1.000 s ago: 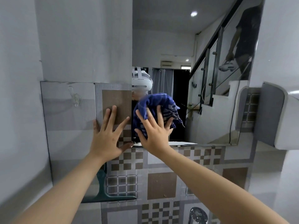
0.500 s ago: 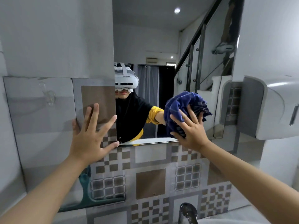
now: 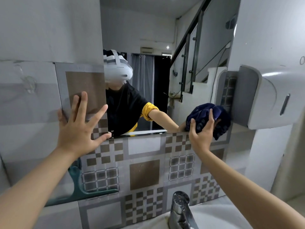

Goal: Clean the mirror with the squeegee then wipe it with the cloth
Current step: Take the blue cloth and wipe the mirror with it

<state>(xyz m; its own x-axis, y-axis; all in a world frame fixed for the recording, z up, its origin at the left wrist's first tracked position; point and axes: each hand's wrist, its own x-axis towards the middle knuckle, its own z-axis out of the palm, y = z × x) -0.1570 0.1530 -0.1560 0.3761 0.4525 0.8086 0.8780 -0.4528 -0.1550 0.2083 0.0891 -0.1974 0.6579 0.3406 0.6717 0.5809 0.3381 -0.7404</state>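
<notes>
The wall mirror (image 3: 158, 38) hangs above a band of patterned tiles. My right hand (image 3: 200, 134) presses a bunched dark blue cloth (image 3: 219, 118) against the mirror's lower right corner. My left hand (image 3: 79, 128) lies flat with fingers spread on the tiled wall, at the mirror's lower left edge. A teal squeegee (image 3: 85, 190) rests against the wall low on the left, partly hidden behind my left forearm. A person wearing a headset is reflected in the mirror.
A white wall dispenser (image 3: 270, 98) juts out just right of the mirror, close to the cloth. A chrome tap (image 3: 179, 210) and a white basin (image 3: 212, 214) lie below. A clear suction hook (image 3: 29, 83) sticks to the left wall.
My right hand has swept the cloth rightward along the mirror's bottom, from the left side to the lower right corner. My left hand stays planted on the tiles.
</notes>
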